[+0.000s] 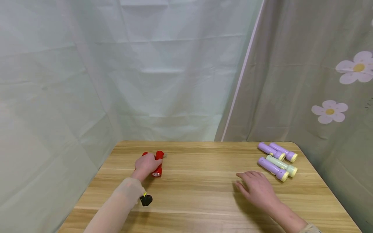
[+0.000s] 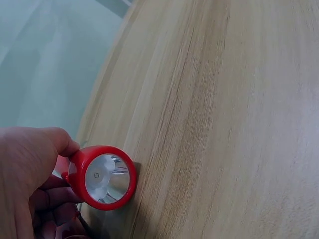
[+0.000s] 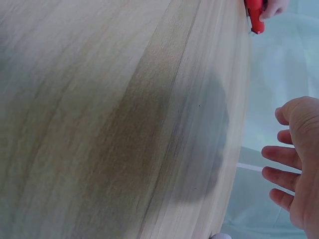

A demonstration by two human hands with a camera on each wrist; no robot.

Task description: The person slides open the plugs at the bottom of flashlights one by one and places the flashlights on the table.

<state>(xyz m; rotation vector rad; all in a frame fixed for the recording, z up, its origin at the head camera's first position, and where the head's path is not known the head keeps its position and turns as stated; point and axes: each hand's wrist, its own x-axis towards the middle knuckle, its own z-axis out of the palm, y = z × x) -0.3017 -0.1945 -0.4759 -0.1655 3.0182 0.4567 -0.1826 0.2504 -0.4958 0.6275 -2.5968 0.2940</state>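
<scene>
At the table's left back, my left hand (image 1: 146, 165) grips a red flashlight (image 1: 158, 164), thumb on its near side. In the left wrist view that flashlight (image 2: 79, 172) shows its round lens, with the thumb and fingers of my left hand (image 2: 30, 184) around its body. Another red piece shows beside and under the hand, mostly hidden. My right hand (image 1: 257, 189) hovers over the table's right half, palm down, fingers loosely bent, holding nothing. The right wrist view shows the right hand's (image 3: 304, 159) fingers apart.
On the right back of the wooden table (image 1: 204, 194) lie three purple flashlights (image 1: 271, 166) and a pale green one (image 1: 287, 167), close together. Light curtains (image 1: 175, 81) hang behind the table and at both sides. A black object (image 1: 146, 199) is at the left wrist.
</scene>
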